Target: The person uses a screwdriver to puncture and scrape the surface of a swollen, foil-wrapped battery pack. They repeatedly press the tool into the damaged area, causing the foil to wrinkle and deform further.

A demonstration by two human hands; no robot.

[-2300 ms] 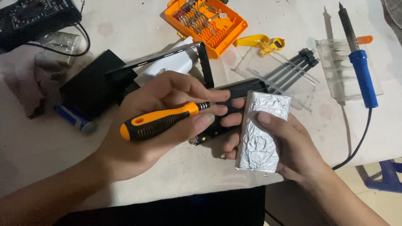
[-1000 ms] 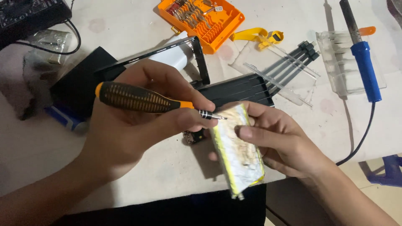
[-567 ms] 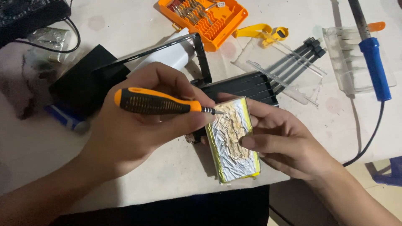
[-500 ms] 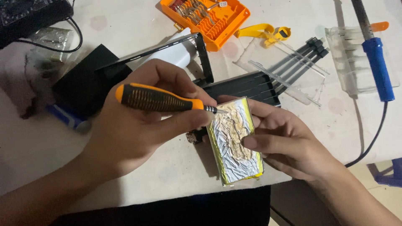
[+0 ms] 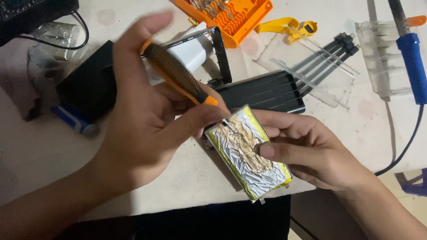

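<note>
Foil battery pouch (image 5: 247,151): looked soft, puncture-prone, best gripped by edges; right hand (image 5: 311,153) fingers clasped it, left hand (image 5: 147,120) fingers clenched round screwdriver (image 5: 178,75) w/ tip at pouch corner.

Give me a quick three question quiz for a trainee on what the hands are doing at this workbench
1. True or false: the left hand holds a screwdriver.
2. What does the right hand hold? A) soldering iron B) foil-wrapped battery pack C) bit case
3. Which blue-handled tool lies at the table's right edge?

Key: 1 true. 2 B, the foil-wrapped battery pack. 3 the soldering iron.
</note>
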